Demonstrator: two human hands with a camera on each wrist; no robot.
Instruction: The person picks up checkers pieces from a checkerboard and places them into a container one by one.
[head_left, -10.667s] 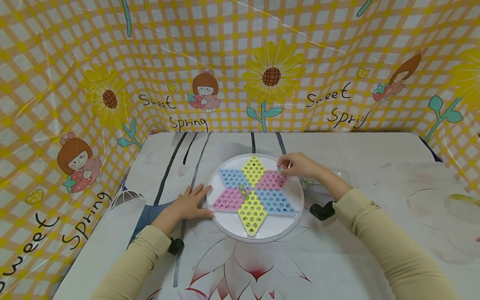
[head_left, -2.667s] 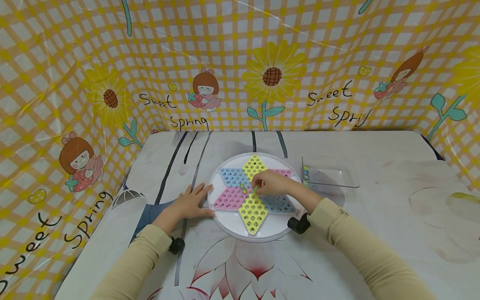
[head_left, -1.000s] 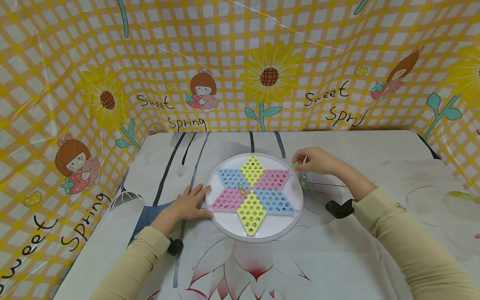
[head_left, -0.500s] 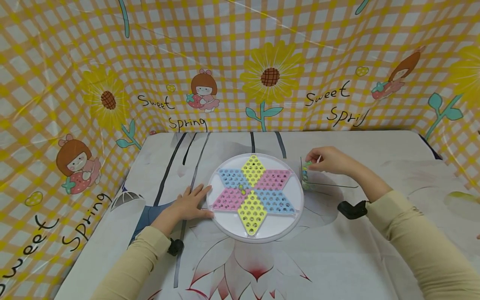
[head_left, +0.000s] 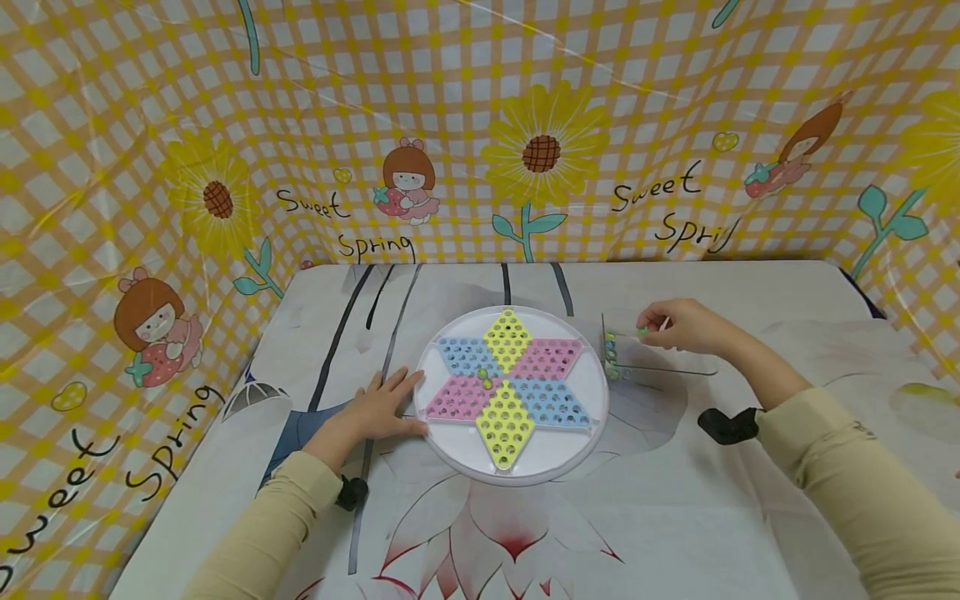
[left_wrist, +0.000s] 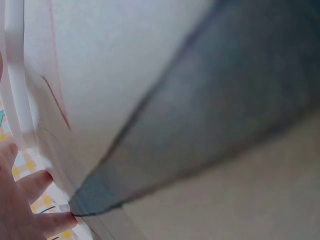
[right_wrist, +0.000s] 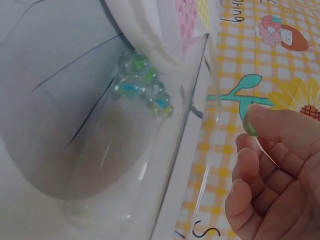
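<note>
A round white Chinese checkers board (head_left: 551, 454) lies on the table, its star of yellow, pink and blue points full of small holes. Two green marbles (head_left: 484, 380) sit near its centre. My left hand (head_left: 378, 408) rests with spread fingers at the board's left rim. To the right of the board, my right hand (head_left: 686, 327) pinches a green marble (right_wrist: 250, 125) between thumb and forefinger. It is held over a clear plastic box (right_wrist: 142, 175). Inside that box, several green and blue glass marbles (right_wrist: 145, 85) are bunched at the end nearest the board.
The white tabletop (head_left: 637, 517) carries printed flower lines and dark streaks. A yellow checked cloth (head_left: 465, 100) with sunflowers hangs behind and to the left. Black wrist cameras (head_left: 727, 425) sit at both cuffs.
My right hand has gone from the board's upper right, to its centre, then out over the box, drifting further right in the last second with a green marble. My left hand has stayed put.
</note>
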